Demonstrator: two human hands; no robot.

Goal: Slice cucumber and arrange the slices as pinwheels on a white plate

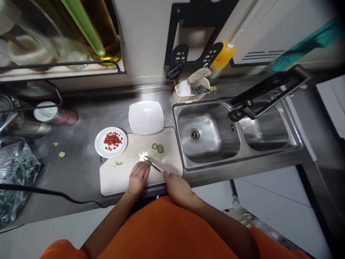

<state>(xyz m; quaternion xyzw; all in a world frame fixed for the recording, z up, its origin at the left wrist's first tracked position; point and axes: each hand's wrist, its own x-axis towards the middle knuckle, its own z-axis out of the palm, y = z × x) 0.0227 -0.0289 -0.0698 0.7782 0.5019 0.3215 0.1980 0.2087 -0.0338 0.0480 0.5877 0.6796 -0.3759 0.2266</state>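
Orange shirt (161, 232) near board (115, 181) edge; right hand (176, 185) gripping knife (155, 167); left hand (138, 176) curled, hold unclear; room leftward.

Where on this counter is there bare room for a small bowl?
Bare metal lies between the pink can and the square dish, behind the round plate. The near left corner of the cutting board is bare too. It is crowded around the left hand, right hand and knife.
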